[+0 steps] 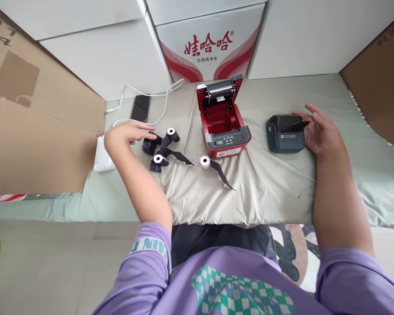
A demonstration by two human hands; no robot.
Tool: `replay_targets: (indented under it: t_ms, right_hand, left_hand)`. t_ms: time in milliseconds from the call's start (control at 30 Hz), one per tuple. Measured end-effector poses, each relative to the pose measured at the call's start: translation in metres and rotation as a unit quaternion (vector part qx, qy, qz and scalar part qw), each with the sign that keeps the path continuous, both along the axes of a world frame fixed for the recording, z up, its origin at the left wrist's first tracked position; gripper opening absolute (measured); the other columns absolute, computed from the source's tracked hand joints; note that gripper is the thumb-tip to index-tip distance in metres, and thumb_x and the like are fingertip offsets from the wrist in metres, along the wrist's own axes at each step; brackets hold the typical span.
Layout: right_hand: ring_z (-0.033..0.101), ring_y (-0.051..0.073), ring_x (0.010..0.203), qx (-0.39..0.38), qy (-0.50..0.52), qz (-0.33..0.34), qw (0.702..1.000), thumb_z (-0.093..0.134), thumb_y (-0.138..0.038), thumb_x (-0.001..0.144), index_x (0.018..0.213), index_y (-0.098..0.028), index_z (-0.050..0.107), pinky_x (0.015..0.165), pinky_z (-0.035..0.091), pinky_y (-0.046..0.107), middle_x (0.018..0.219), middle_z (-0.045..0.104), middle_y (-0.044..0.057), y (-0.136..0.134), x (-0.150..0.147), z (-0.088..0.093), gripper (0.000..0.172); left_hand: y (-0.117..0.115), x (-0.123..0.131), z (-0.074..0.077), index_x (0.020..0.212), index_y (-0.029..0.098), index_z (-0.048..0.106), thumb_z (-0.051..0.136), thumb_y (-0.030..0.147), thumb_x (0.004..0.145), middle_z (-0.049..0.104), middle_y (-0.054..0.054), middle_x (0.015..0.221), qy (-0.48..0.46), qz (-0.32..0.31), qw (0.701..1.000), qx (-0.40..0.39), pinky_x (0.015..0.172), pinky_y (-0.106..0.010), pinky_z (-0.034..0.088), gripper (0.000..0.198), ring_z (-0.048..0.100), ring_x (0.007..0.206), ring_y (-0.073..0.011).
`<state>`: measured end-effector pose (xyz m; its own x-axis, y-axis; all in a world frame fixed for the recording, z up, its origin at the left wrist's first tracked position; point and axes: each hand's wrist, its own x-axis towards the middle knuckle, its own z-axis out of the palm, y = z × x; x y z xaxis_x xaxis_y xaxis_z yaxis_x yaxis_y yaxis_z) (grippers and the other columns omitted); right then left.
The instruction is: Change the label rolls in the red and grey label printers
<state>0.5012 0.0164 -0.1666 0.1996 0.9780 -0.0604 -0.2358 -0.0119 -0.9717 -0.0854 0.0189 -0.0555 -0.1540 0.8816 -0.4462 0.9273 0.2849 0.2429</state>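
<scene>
My left hand [135, 132] reaches in from the left, fingers stretched out over several small rolls of dark paper. One roll [172, 134] with a white core lies just right of its fingertips. Nearer me lies a second roll [159, 160], and dark strips trail from the group. My right hand [321, 131], fingers apart, is at the right side of a dark blue mini printer [286, 135]; whether it touches the printer I cannot tell. Between the hands stands a red label printer [225, 127], lid raised, red inside showing. A white-ended roll [205, 162] with a loose dark strip sits before it.
A black phone [140, 108] lies at the back left near a white cable [166, 103]. Beside my left forearm is a white device [102, 157]. Cardboard boxes [39, 113] flank the cloth-covered surface [269, 188], and white boxes [210, 48] line the back.
</scene>
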Motion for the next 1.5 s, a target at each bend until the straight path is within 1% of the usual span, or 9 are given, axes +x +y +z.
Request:
replay_targets:
  t_ms: [100, 200, 400, 533, 667, 833, 967, 1200, 1500]
  right_hand:
    - [0.071, 0.027, 0.109, 0.002, 0.000, -0.002, 1.000, 0.087, -0.038, 0.064, 0.102, -0.037, 0.077, 0.109, 0.051, 0.044, 0.109, 0.081, 0.003, -0.001, -0.001, 0.001, 0.040]
    - [0.071, 0.028, 0.111, 0.006, -0.005, -0.003, 1.000, 0.087, -0.039, 0.064, 0.104, -0.035, 0.077, 0.109, 0.051, 0.045, 0.109, 0.080, 0.004, 0.000, -0.001, 0.000, 0.041]
    - [0.071, 0.027, 0.111, 0.006, -0.014, 0.005, 1.000, 0.086, -0.041, 0.066, 0.105, -0.038, 0.074, 0.106, 0.052, 0.046, 0.112, 0.080, 0.002, 0.000, 0.000, -0.002, 0.042]
    - [0.071, 0.026, 0.110, 0.010, -0.008, 0.006, 1.000, 0.088, -0.040, 0.064, 0.106, -0.036, 0.074, 0.107, 0.052, 0.043, 0.111, 0.080, 0.003, 0.000, -0.001, -0.002, 0.045]
    - [0.070, 0.026, 0.113, 0.008, -0.009, 0.005, 1.000, 0.088, -0.041, 0.064, 0.107, -0.036, 0.073, 0.112, 0.049, 0.043, 0.111, 0.081, 0.002, 0.000, -0.001, -0.002, 0.046]
    - [0.069, 0.028, 0.118, 0.006, -0.008, 0.005, 1.000, 0.090, -0.043, 0.060, 0.107, -0.036, 0.073, 0.119, 0.045, 0.045, 0.110, 0.081, 0.002, 0.000, -0.002, -0.002, 0.051]
    - [0.069, 0.028, 0.118, 0.012, -0.006, 0.006, 1.000, 0.089, -0.043, 0.062, 0.106, -0.035, 0.073, 0.118, 0.046, 0.045, 0.106, 0.080, 0.003, 0.000, -0.003, -0.001, 0.048]
    - [0.068, 0.026, 0.113, 0.006, -0.007, 0.011, 1.000, 0.086, -0.044, 0.065, 0.108, -0.036, 0.071, 0.112, 0.049, 0.044, 0.113, 0.077, 0.003, -0.003, -0.003, 0.000, 0.046]
    - [0.068, 0.025, 0.108, 0.000, 0.004, 0.013, 1.000, 0.090, -0.044, 0.063, 0.105, -0.037, 0.073, 0.106, 0.052, 0.042, 0.110, 0.080, 0.000, -0.002, -0.002, 0.000, 0.046]
  left_hand:
    - [-0.007, 0.010, 0.018, 0.137, 0.036, 0.073, 0.079, 0.070, 0.069, 0.066, -0.007, 0.149, -0.016, 0.032, 0.999, 0.036, 0.102, -0.042, 0.057, 0.076, 0.064, 0.133, -0.0360]
    - [-0.005, 0.037, 0.026, 0.142, 0.034, 0.068, 0.081, 0.062, 0.070, 0.067, -0.005, 0.147, -0.028, -0.035, 0.997, 0.061, 0.106, -0.035, 0.054, 0.078, 0.067, 0.129, -0.0303]
    - [0.019, 0.092, 0.006, 0.120, 0.031, 0.078, 0.082, 0.042, 0.065, 0.075, -0.005, 0.135, 0.034, -0.101, 0.994, -0.026, 0.087, -0.029, 0.056, 0.057, 0.074, 0.112, -0.0284]
    - [0.021, 0.089, 0.002, 0.112, 0.029, 0.080, 0.074, 0.042, 0.077, 0.078, -0.005, 0.124, 0.013, -0.100, 0.995, 0.025, 0.082, -0.030, 0.055, 0.038, 0.073, 0.103, -0.0256]
    - [0.003, 0.078, 0.020, 0.120, 0.024, 0.074, 0.060, 0.055, 0.094, 0.078, -0.002, 0.114, -0.071, -0.077, 0.986, 0.128, 0.088, -0.031, 0.054, 0.043, 0.066, 0.097, -0.0195]
    - [-0.025, 0.092, 0.050, 0.118, 0.030, 0.069, 0.070, 0.063, 0.090, 0.075, 0.002, 0.127, -0.343, -0.125, 0.901, 0.232, 0.100, -0.039, 0.055, 0.043, 0.065, 0.112, -0.0219]
    - [-0.029, 0.133, 0.050, 0.112, 0.028, 0.063, 0.080, 0.047, 0.083, 0.074, -0.003, 0.132, -0.461, -0.230, 0.825, 0.232, 0.101, -0.042, 0.056, 0.039, 0.068, 0.121, -0.0265]
    - [-0.023, 0.214, 0.020, 0.115, 0.021, 0.070, 0.076, 0.037, 0.089, 0.076, -0.008, 0.125, -0.243, -0.251, 0.922, 0.168, 0.097, -0.046, 0.059, 0.031, 0.071, 0.118, -0.0316]
    - [-0.020, 0.202, 0.009, 0.122, 0.023, 0.072, 0.067, 0.025, 0.093, 0.075, -0.008, 0.127, -0.085, -0.195, 0.951, 0.226, 0.104, -0.043, 0.052, 0.030, 0.067, 0.122, -0.0306]
